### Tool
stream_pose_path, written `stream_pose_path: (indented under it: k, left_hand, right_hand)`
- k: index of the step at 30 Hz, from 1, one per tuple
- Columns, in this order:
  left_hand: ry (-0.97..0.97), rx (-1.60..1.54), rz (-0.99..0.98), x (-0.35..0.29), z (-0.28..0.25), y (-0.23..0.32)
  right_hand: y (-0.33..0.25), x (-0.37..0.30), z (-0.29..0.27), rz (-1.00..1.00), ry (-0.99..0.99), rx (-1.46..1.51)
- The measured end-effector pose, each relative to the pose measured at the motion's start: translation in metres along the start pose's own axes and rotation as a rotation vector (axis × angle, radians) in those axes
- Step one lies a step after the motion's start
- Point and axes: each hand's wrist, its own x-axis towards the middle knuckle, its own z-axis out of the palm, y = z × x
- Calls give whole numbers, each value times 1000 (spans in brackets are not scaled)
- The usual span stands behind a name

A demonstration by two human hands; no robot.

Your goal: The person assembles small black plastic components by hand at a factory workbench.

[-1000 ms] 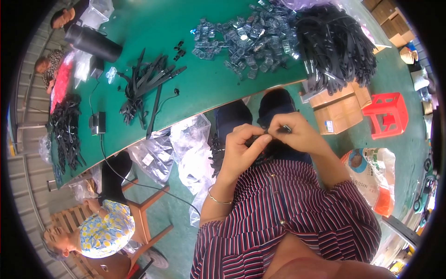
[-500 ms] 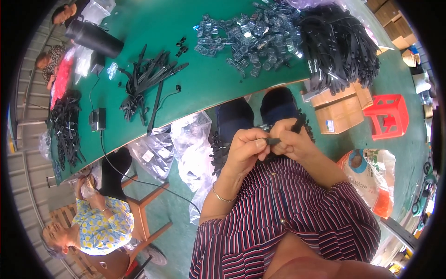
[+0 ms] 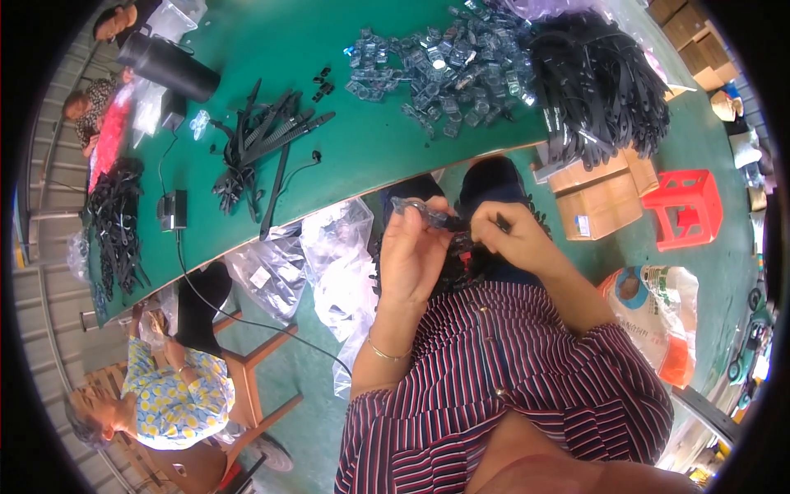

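My left hand [image 3: 408, 262] is raised over my lap and pinches a clear plastic buckle [image 3: 421, 211] between thumb and fingers. Dark material shows at the buckle's right end, toward my other hand. My right hand [image 3: 517, 237] is closed around a black strap [image 3: 503, 221], whose tip pokes out above the fingers. Whether the strap runs through the buckle cannot be made out. More black straps lie on my lap, partly hidden by my hands. Beyond, on the green table [image 3: 362, 156], are a heap of clear buckles [image 3: 461, 70] and a thick bundle of black straps [image 3: 597, 86].
Loose black straps [image 3: 259, 144], small black clips [image 3: 322, 85] and a black bottle [image 3: 169, 66] lie on the table's left half. Cardboard boxes [image 3: 601, 198] and a red stool [image 3: 685, 210] stand at right. A co-worker [image 3: 177, 395] sits at lower left beside plastic bags [image 3: 337, 263].
My hands have moved slightly up and apart. My left hand has turned upward, and the clear buckle now shows above its fingers. My right hand stays closed on the strap.
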Motion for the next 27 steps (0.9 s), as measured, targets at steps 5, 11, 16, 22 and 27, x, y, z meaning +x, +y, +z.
stream_pose_path:
  k: [5,11,16,22,27]
  left_hand:
    - [-217,496,22,3,8,10]
    - [-159,984,163,-6,18,4]
    - [-170,777,75,-1,8,3]
    - [-297,549,-3,-2,8,-7]
    - [-378,475,-43,-2,2,-6]
  right_hand:
    - [0,7,-3,-112,58,-408]
    - [-2,9,-2,-242,72,-621]
    - [-9,0,-11,-78,-82,-30]
    - [-15,3,-11,95,-24,297]
    - [-11,6,-9,199,-140,441]
